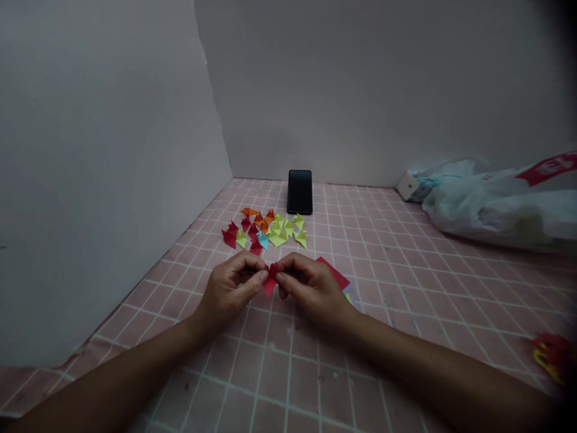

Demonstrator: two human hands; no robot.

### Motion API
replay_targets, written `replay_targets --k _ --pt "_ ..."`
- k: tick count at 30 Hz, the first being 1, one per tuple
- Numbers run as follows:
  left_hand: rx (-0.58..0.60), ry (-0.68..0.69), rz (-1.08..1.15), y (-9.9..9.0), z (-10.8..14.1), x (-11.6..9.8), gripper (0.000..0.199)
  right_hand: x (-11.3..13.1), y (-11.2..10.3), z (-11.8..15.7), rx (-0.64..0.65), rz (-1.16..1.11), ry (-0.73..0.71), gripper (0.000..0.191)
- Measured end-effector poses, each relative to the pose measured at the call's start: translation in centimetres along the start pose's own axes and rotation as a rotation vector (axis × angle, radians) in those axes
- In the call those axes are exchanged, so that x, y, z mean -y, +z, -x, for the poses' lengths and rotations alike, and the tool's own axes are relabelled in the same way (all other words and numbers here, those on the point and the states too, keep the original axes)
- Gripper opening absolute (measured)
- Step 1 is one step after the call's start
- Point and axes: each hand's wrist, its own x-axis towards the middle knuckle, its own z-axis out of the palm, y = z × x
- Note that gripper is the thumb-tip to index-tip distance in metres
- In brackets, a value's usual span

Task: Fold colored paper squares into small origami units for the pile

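Note:
A small folded red origami piece [270, 282] is held up between both my hands above the checked cloth. My left hand [232, 287] pinches its left side between thumb and forefinger. On the other side, my right hand [311, 288] grips it with thumb and fingertips. Just beyond stand several small folded paper figures in red, orange, yellow-green and blue, such as a yellow-green one [277, 233] and a dark red one [229, 234]. Partly hidden behind my right hand lies a stack of paper squares, a red sheet [334, 273] on top.
A black phone [300, 192] leans upright near the back wall. To the right lie a white plastic bag [496, 207] and a small box [410, 185]. A red and yellow item [552, 355] sits at the right edge, blurred. A wall [99, 180] bounds the left side.

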Motion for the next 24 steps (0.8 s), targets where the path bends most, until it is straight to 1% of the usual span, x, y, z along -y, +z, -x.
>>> replay_targets --k 10,18,24 --pt "-0.049 0.046 0.007 0.15 -0.09 0.31 0.003 -0.11 -0.04 -0.22 -0.002 -0.109 0.039 0.003" --pt "-0.063 0.172 -0.008 0.16 0.15 0.55 0.011 -0.36 -0.04 -0.23 0.001 -0.139 0.039 0.002" --pt "-0.054 0.287 -0.102 0.08 0.22 0.36 0.015 -0.27 -0.03 -0.21 -0.012 -0.131 0.045 0.004"
